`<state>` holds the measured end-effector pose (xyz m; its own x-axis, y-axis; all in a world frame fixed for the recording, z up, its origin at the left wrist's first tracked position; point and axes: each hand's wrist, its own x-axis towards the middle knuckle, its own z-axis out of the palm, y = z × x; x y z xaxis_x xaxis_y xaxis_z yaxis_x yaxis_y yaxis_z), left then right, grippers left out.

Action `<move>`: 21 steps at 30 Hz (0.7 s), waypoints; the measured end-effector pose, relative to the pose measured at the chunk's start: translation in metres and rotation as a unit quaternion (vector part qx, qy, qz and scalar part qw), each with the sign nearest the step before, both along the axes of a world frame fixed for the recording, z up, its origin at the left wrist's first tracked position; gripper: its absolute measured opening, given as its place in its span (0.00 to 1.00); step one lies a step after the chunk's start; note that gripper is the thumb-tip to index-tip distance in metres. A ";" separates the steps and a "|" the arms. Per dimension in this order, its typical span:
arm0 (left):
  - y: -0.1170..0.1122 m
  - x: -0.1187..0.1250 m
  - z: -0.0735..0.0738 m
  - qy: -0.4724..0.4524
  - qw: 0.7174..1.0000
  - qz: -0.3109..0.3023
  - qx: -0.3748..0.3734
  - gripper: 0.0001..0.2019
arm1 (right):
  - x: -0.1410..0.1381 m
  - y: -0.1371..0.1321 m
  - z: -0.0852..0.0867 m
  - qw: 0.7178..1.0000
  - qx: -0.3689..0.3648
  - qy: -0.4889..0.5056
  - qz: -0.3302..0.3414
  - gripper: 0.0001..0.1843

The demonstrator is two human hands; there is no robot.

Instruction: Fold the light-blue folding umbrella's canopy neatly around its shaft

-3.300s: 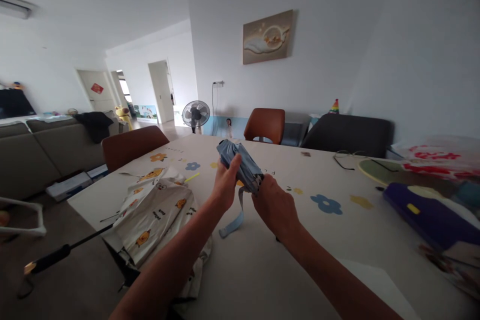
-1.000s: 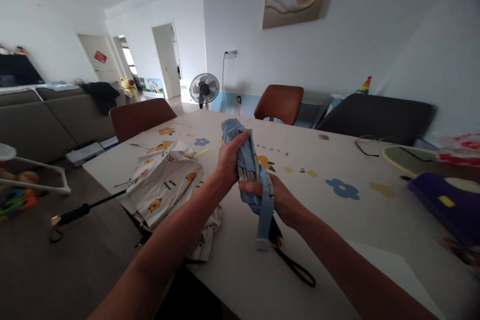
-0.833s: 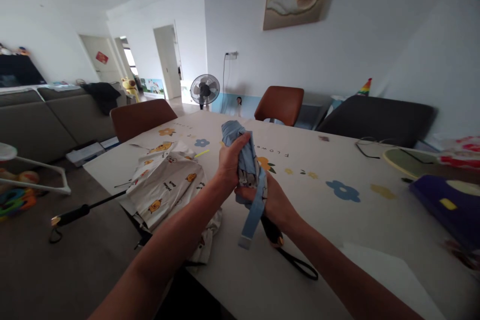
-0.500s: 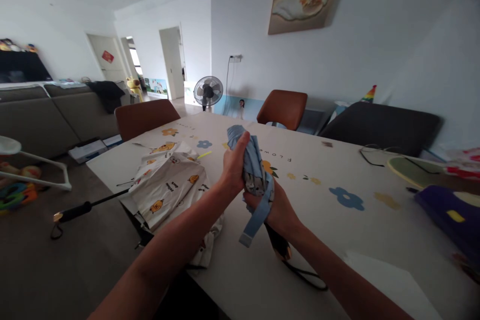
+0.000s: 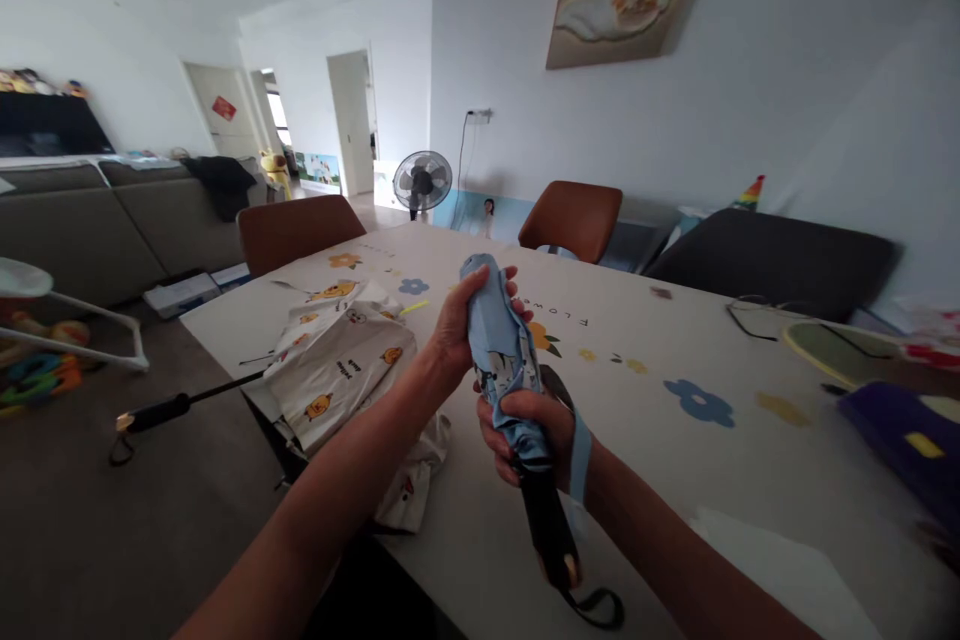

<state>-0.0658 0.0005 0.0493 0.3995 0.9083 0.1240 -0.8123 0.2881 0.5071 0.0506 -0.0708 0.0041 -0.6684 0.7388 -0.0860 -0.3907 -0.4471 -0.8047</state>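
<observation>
A folded blue umbrella [image 5: 497, 315] with a patterned band is held above the table, its top tilted away from me. My left hand [image 5: 461, 320] is wrapped round its upper part. Lower down, my right hand [image 5: 529, 425] grips the bunched fabric just above the black handle [image 5: 551, 535], from which a dark wrist loop hangs. A light blue strap [image 5: 580, 455] lies across my right wrist. To the left, a cream umbrella [image 5: 352, 350] with yellow duck prints lies loosely collapsed on the table, its black shaft and handle [image 5: 154, 415] sticking out past the edge.
The white table [image 5: 630, 460] carries printed flowers. On its right lie glasses [image 5: 750, 320], a green oval item [image 5: 832, 352] and a purple item [image 5: 900, 445]. Brown chairs [image 5: 574, 220] and a dark grey chair [image 5: 772, 255] stand around it; a fan [image 5: 422, 182] is behind.
The blue umbrella has turned in my hands, and its handle now shows more fully. The strap has swung from hanging in front to lying over my right wrist.
</observation>
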 end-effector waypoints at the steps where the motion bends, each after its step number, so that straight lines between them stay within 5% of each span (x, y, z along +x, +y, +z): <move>1: -0.001 0.000 0.001 -0.001 1.000 -0.002 0.008 0.13 | 0.001 0.000 -0.001 1.000 0.001 0.017 0.012 0.14; 6: -0.005 -0.002 0.006 0.006 0.999 0.002 0.045 0.10 | 0.010 0.004 0.002 0.997 0.041 0.029 0.065 0.19; 14: -0.016 0.006 0.008 0.137 0.990 -0.015 0.029 0.09 | 0.012 0.008 0.022 0.989 0.036 -0.119 -0.076 0.20; 21: -0.018 0.010 0.010 0.178 0.982 0.061 0.037 0.11 | 0.006 0.003 0.028 0.966 0.085 -0.212 -0.125 0.17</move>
<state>-0.0556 -0.0176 0.0597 0.3191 0.9456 0.0632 -0.6065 0.1525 0.7804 0.0564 -0.0677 0.0325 -0.3988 0.8999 -0.1765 -0.0885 -0.2293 -0.9693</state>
